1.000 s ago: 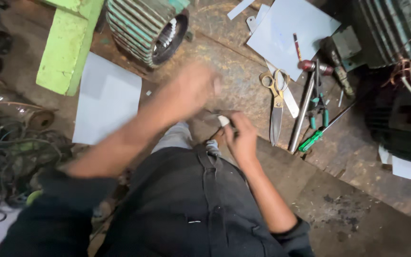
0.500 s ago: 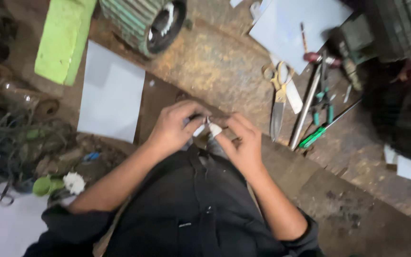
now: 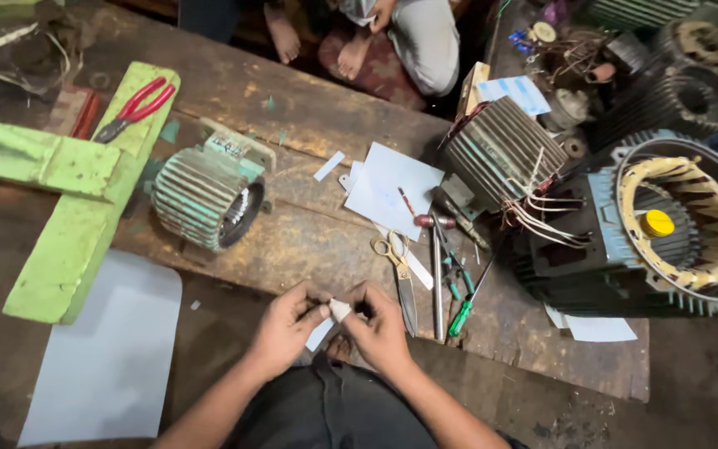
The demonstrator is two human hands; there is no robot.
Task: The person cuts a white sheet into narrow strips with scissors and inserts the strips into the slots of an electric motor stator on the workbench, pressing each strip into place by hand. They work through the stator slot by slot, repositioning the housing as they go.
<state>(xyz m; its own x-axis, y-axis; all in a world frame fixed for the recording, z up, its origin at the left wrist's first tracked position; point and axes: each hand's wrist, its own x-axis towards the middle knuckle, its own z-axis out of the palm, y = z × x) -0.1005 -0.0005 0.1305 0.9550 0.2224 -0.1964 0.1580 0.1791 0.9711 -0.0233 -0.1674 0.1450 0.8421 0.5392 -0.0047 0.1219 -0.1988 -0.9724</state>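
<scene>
Worn, rust-stained wooden workbench (image 3: 309,241), dim workshop floor around it; landmark: ribbed green motor housing (image 3: 205,198) lying on its side on the bench.

- Left of housing: green-painted wooden frame (image 3: 68,241), red-handled pliers (image 3: 133,108) on top.
- Below and left of housing: large pale sheet (image 3: 105,349).
- Right of housing: white paper sheets (image 3: 392,187), scissors (image 3: 398,270), long metal rod (image 3: 436,278), green-handled screwdriver (image 3: 461,316).
- Far right of housing: 2 more motor stators, 1 grey (image 3: 504,158), 1 blue with yellowed windings (image 3: 675,229).
- Beyond housing: another person's bare feet (image 3: 317,41).
- Below and right of housing, at bench edge: left hand (image 3: 280,333) and right hand (image 3: 380,328), fingertips meeting, both pinching small folded white paper piece (image 3: 338,310) between thumbs and forefingers; remaining fingers curled.
</scene>
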